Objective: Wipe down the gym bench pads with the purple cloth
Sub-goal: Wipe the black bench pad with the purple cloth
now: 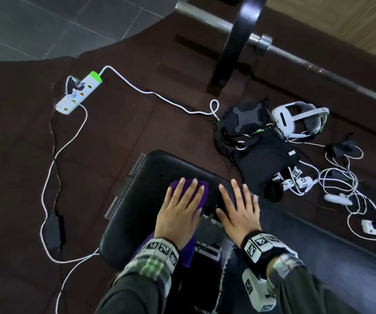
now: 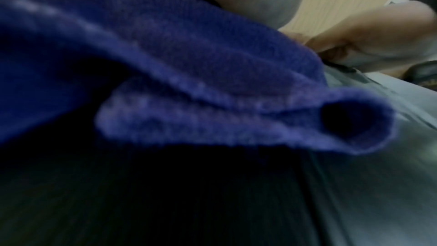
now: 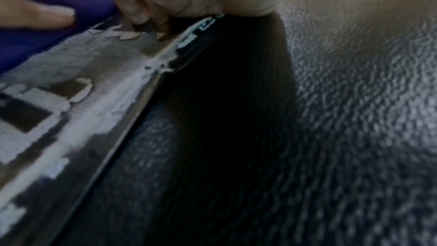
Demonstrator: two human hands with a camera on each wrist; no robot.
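On the near bench pad (image 1: 137,200), head view, the left hand (image 1: 180,214) presses the purple cloth (image 1: 201,189) flat, fingers straight; the right hand (image 1: 239,211) rests open beside it, holding nothing. Mid-wipe, likely; next, sweep the unwiped far end. Left wrist: blurred cloth folds (image 2: 189,72) hide the fingers. Right wrist: the pad's peeling edge (image 3: 82,91); fingertips cut off.

The head view looks steeply down from above onto the black bench pad (image 1: 146,200) and the floor beyond it. The left wrist view sits very low and close, almost against the purple cloth (image 2: 189,74), which fills most of its picture, blurred. The right wrist view also lies just above the pad (image 3: 354,100), looking along its grained surface. Both wrist views share the cloth (image 3: 47,35) and the pad with the head view.
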